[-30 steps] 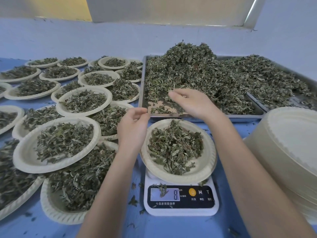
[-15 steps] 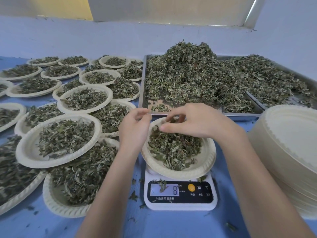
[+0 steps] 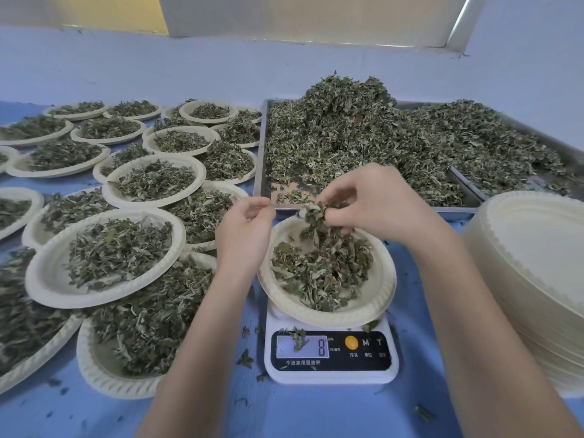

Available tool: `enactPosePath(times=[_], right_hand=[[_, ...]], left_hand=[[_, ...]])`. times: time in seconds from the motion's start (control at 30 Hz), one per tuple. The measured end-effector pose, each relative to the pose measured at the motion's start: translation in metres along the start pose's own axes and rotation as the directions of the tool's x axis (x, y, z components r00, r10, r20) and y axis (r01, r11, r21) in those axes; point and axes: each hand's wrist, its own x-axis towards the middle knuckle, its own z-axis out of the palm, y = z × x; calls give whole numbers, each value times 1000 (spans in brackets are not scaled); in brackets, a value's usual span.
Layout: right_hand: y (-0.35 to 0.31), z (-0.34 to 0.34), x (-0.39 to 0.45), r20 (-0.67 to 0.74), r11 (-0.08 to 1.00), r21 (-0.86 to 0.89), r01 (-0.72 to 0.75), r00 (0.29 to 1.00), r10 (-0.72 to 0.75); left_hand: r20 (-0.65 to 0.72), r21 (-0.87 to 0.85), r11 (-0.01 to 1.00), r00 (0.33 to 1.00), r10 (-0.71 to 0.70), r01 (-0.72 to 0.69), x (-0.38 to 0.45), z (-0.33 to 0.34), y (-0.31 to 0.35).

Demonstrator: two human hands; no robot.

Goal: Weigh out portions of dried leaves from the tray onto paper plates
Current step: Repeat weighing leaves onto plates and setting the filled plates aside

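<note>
Right hand (image 3: 376, 205) is pinching a clump of dried leaves (image 3: 314, 216) just above the paper plate (image 3: 379, 298) sitting on the kitchen scale (image 3: 330, 355), display reads 8. Left hand (image 3: 245, 229) has its fingers curled at the plate's left rim, looks like it grips the edge but hard to say. The tray (image 3: 262, 159) heaped with leaves sits right behind.

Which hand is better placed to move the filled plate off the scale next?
Left, probably. The left hand already touches the near rim of the plate on the scale, on the side where the filled plates lie. The right hand is busy pinching leaves above it.
</note>
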Motion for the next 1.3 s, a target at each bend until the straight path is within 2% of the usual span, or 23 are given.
enactPosePath(times=[0.2,0.4,0.53,0.63,0.77,0.87,0.93,1.0,1.03,1.07,1.13,1.3], right_hand=[[11,2,7,-208,946,321,-50,970,122],[13,8,28,-272,854,515,-71,932,241],[4,4,59,-407,875,481,-58,869,281],[0,2,78,-445,877,477,-62,843,302],[1,0,90,-525,901,433,3,814,249],[5,2,98,-577,940,342,-11,787,219],[10,5,101,-499,974,215,-75,849,176],[19,11,102,-207,986,-14,-166,965,160],[23,14,101,-60,970,-139,-199,980,192],[26,16,99,18,948,-236,-213,975,223],[30,19,92,39,931,-297,-214,971,236],[33,22,55,-31,968,-218,-128,992,125]], left_hand=[[4,-11,1000,1000,-13,13,-1,0,1],[-3,-15,1000,1000,-18,18,-1,-1,1],[2,-23,999,1000,-26,26,0,0,1],[2,-21,999,999,-33,33,1,0,0],[1,-20,999,999,-40,40,3,0,-1],[5,-30,999,999,-44,44,4,0,-2],[8,-29,999,999,-41,42,4,1,-3],[10,-19,999,999,-39,40,4,2,-3],[10,-16,999,999,-40,41,4,2,-3],[11,-15,999,999,-42,42,4,2,-3],[11,-18,999,999,-45,46,5,1,-3],[12,-15,999,999,-35,36,3,3,-3]])
